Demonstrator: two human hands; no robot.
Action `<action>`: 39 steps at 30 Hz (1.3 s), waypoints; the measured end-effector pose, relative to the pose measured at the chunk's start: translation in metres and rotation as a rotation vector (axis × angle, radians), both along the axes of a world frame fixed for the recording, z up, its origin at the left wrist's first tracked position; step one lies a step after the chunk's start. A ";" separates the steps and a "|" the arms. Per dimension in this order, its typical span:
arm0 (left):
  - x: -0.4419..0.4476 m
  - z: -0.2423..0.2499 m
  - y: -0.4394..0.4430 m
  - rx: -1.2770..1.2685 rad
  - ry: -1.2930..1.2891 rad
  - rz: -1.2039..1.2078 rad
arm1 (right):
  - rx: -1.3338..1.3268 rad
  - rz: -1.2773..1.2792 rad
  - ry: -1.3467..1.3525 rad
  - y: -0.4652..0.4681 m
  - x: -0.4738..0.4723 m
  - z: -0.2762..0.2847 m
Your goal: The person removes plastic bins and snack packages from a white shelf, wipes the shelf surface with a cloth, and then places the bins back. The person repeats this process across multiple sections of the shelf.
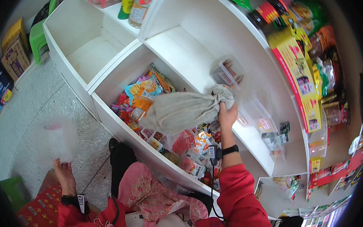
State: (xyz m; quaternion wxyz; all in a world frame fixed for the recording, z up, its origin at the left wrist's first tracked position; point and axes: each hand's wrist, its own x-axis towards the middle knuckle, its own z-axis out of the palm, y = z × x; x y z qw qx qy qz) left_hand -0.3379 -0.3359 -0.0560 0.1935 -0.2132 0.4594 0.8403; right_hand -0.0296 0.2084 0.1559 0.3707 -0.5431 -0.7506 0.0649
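Note:
My right hand grips one bunched end of a grey cloth, which stretches leftward over a white shelf bin full of packaged snacks. At the left, my left hand holds a translucent plastic container by its near edge, above the speckled floor. Just beyond my right hand, a clear plastic box with brown contents stands on the white shelf. More small packets lie in the bin beneath the cloth and my right forearm.
The bin's white front wall curves between me and the snacks. Clear containers stand along the shelf to the right. A higher shelf holds a yellow display box and bagged foods. A green plastic stool and cartons are at upper left.

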 end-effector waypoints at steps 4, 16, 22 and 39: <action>0.022 -0.042 -0.016 -0.039 -0.144 0.023 | -0.214 -0.202 -0.362 0.031 -0.064 -0.020; 0.092 -0.155 -0.081 -0.100 -0.490 0.104 | -0.239 0.175 -0.258 0.182 -0.194 -0.032; 0.136 -0.194 -0.127 -0.494 -0.146 -0.257 | -0.350 0.283 -0.215 0.271 -0.237 -0.023; 0.138 -0.203 -0.064 -0.399 -0.648 0.077 | -0.200 0.652 -0.131 0.134 -0.323 -0.022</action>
